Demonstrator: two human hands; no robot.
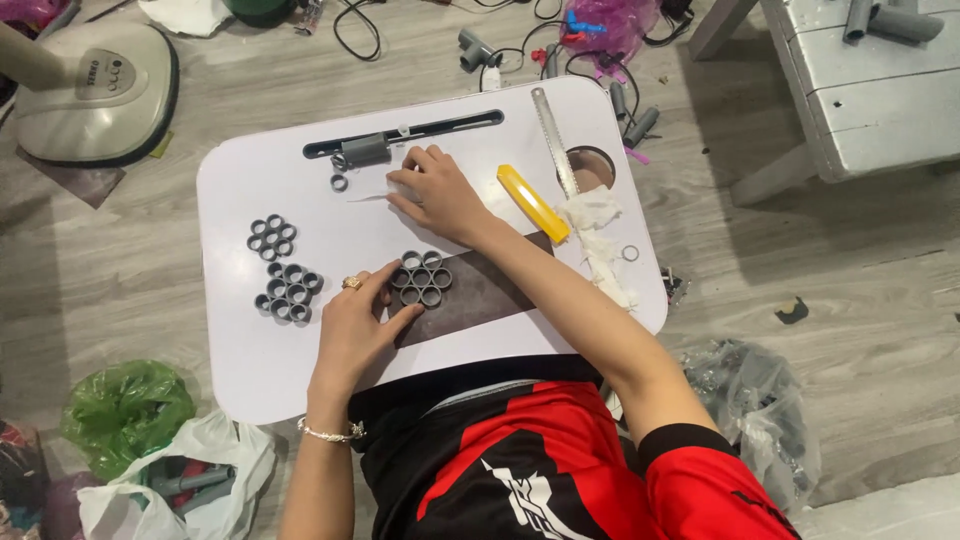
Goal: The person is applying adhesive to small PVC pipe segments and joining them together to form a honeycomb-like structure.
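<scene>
White lap table (240, 370): three ring clusters (421, 279), two hands (357, 325).

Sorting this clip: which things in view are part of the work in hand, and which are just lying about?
In use:
left hand on ring cluster
right hand
two more ring clusters
loose ring
pipe piece
saw blade
lap table

Lying about:
fan base
green bag
cables
</scene>
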